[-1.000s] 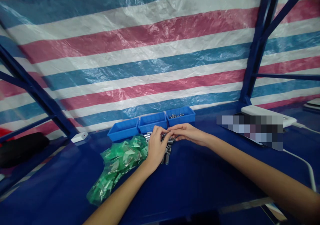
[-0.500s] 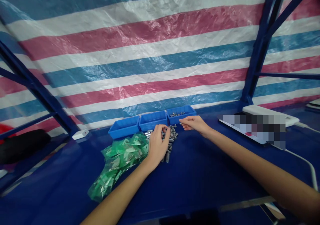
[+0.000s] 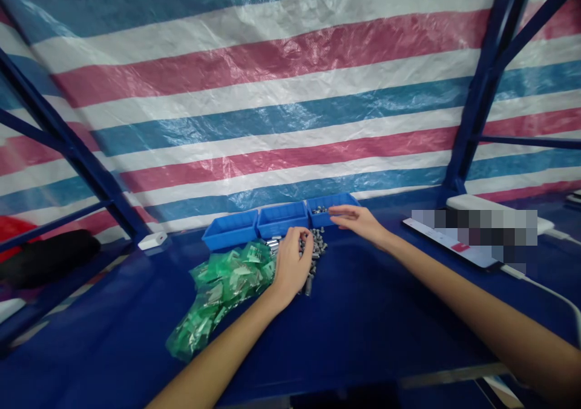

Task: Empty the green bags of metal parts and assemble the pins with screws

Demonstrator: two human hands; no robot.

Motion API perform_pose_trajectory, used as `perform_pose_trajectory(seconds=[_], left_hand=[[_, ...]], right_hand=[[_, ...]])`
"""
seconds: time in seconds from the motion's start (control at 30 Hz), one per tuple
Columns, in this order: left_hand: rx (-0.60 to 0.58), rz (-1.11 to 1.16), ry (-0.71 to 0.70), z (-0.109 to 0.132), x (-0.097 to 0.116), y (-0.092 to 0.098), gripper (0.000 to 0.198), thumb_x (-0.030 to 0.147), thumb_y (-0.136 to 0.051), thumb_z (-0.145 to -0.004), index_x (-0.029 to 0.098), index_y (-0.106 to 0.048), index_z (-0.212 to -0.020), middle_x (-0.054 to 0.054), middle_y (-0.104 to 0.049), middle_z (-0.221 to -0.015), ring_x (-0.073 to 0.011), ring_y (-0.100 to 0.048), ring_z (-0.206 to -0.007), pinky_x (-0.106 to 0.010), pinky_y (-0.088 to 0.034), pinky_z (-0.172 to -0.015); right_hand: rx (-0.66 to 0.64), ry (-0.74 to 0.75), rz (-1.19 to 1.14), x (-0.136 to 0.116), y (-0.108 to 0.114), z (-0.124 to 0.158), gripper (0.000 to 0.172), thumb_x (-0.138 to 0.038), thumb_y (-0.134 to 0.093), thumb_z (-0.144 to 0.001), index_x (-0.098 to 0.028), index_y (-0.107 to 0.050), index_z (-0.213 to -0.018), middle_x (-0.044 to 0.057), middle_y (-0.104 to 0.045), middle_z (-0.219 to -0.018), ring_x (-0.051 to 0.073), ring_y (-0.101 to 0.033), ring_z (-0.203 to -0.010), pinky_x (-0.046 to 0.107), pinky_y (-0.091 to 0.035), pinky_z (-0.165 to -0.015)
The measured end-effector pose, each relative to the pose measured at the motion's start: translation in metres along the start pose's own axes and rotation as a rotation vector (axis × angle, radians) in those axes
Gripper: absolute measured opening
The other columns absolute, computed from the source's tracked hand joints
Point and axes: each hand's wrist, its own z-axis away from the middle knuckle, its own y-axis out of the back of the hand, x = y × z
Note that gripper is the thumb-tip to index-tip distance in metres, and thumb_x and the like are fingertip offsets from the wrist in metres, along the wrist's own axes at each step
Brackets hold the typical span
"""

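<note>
My left hand [image 3: 293,261] rests over a pile of small metal screws [image 3: 318,239], its fingers curled in towards the thumb; anything between the tips is too small to make out. Beside the front edge of the right blue bin [image 3: 323,220], my right hand [image 3: 356,221] is open, fingers stretched out and slightly apart, with nothing seen in it. Small metal pieces lie inside that bin. A longer metal piece [image 3: 308,285] lies at the near end of the pile. Just left of my left hand are green plastic bags [image 3: 231,282].
A middle blue bin [image 3: 282,227] and a left blue bin [image 3: 231,239] stand in the same row. A white box [image 3: 152,241] sits at the back left. To the right lie a phone [image 3: 436,239] and a white cable [image 3: 544,285]. A striped sheet [image 3: 281,112] hangs behind.
My right hand's fingers have gone from pinched together to spread beside the right bin. My left hand stays at the pile. The whole view has shifted slightly.
</note>
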Motion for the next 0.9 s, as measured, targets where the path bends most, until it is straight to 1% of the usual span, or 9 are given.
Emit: perform_pose_trajectory(seconds=[0.07, 0.13, 0.2, 0.3, 0.4, 0.5, 0.6, 0.73, 0.9], left_hand=[[0.000, 0.003, -0.001, 0.000, 0.000, 0.001, 0.019, 0.031, -0.037, -0.089, 0.020, -0.052, -0.091, -0.002, -0.054, -0.085, -0.0140, -0.051, -0.075, -0.028, -0.041, -0.071], [0.002, 0.008, -0.001, 0.000, 0.001, 0.001, 0.018, 0.031, -0.038, -0.089, 0.020, -0.052, -0.091, -0.002, -0.054, -0.085, -0.0144, -0.052, -0.077, -0.028, -0.041, -0.072], [0.003, 0.012, 0.001, 0.000, 0.002, 0.001, 0.017, 0.030, -0.038, -0.089, 0.021, -0.052, -0.091, -0.001, -0.054, -0.085, -0.0141, -0.052, -0.076, -0.028, -0.041, -0.072], [-0.004, 0.018, 0.001, 0.001, 0.002, 0.001, 0.016, 0.029, -0.038, -0.089, 0.021, -0.051, -0.091, -0.001, -0.054, -0.085, -0.0139, -0.052, -0.076, -0.028, -0.041, -0.072], [-0.008, 0.019, 0.005, 0.001, 0.003, 0.000, 0.015, 0.028, -0.038, -0.089, 0.021, -0.051, -0.092, -0.001, -0.054, -0.086, -0.0149, -0.053, -0.079, -0.029, -0.041, -0.073], [-0.005, 0.023, 0.008, 0.001, 0.004, 0.001, 0.015, 0.028, -0.039, -0.088, 0.021, -0.051, -0.091, -0.001, -0.054, -0.085, -0.0151, -0.053, -0.079, -0.029, -0.041, -0.073], [-0.003, 0.030, 0.012, 0.001, 0.004, 0.001, 0.015, 0.029, -0.039, -0.088, 0.021, -0.051, -0.090, -0.001, -0.054, -0.084, -0.0147, -0.053, -0.078, -0.029, -0.041, -0.072], [-0.010, 0.017, 0.010, 0.001, 0.004, 0.002, 0.015, 0.029, -0.039, -0.089, 0.021, -0.051, -0.091, -0.001, -0.054, -0.085, -0.0144, -0.052, -0.077, -0.029, -0.040, -0.073], [-0.021, 0.016, 0.002, 0.001, 0.003, 0.002, 0.015, 0.028, -0.038, -0.089, 0.020, -0.051, -0.092, -0.001, -0.054, -0.086, -0.0148, -0.052, -0.080, -0.029, -0.040, -0.073]], right_hand=[[-0.082, 0.095, 0.219, 0.006, -0.007, 0.004, 0.037, -0.036, -0.068, -0.069, -0.020, -0.064, -0.102, 0.008, -0.065, -0.107, 0.023, -0.061, -0.099, 0.039, -0.050, -0.086], [-0.159, 0.209, 0.382, 0.011, -0.013, 0.008, 0.043, -0.039, -0.067, -0.069, -0.022, -0.062, -0.108, 0.007, -0.063, -0.111, 0.023, -0.057, -0.104, 0.041, -0.045, -0.092], [-0.216, 0.287, 0.499, 0.015, -0.018, 0.013, 0.052, -0.045, -0.066, -0.069, -0.023, -0.058, -0.115, 0.009, -0.057, -0.120, 0.025, -0.050, -0.114, 0.043, -0.038, -0.099], [-0.271, 0.294, 0.633, 0.019, -0.021, 0.016, 0.066, -0.055, -0.063, -0.067, -0.023, -0.051, -0.124, 0.011, -0.045, -0.134, 0.029, -0.038, -0.125, 0.050, -0.029, -0.102], [-0.308, 0.273, 0.715, 0.021, -0.019, 0.016, 0.073, -0.059, -0.061, -0.066, -0.025, -0.046, -0.128, 0.011, -0.039, -0.139, 0.032, -0.033, -0.128, 0.055, -0.025, -0.101], [-0.312, 0.275, 0.748, 0.021, -0.018, 0.014, 0.074, -0.062, -0.059, -0.067, -0.024, -0.047, -0.128, 0.012, -0.040, -0.138, 0.031, -0.035, -0.127, 0.055, -0.026, -0.101], [-0.296, 0.313, 0.751, 0.019, -0.017, 0.012, 0.071, -0.061, -0.059, -0.067, -0.022, -0.050, -0.126, 0.011, -0.048, -0.132, 0.030, -0.041, -0.123, 0.051, -0.029, -0.100], [-0.250, 0.338, 0.716, 0.014, -0.016, 0.012, 0.062, -0.058, -0.056, -0.073, -0.020, -0.054, -0.122, 0.009, -0.058, -0.121, 0.027, -0.052, -0.112, 0.045, -0.037, -0.096], [-0.197, 0.330, 0.711, 0.007, -0.016, 0.014, 0.051, -0.052, -0.053, -0.078, -0.021, -0.058, -0.117, 0.007, -0.063, -0.114, 0.025, -0.058, -0.104, 0.040, -0.042, -0.092]])
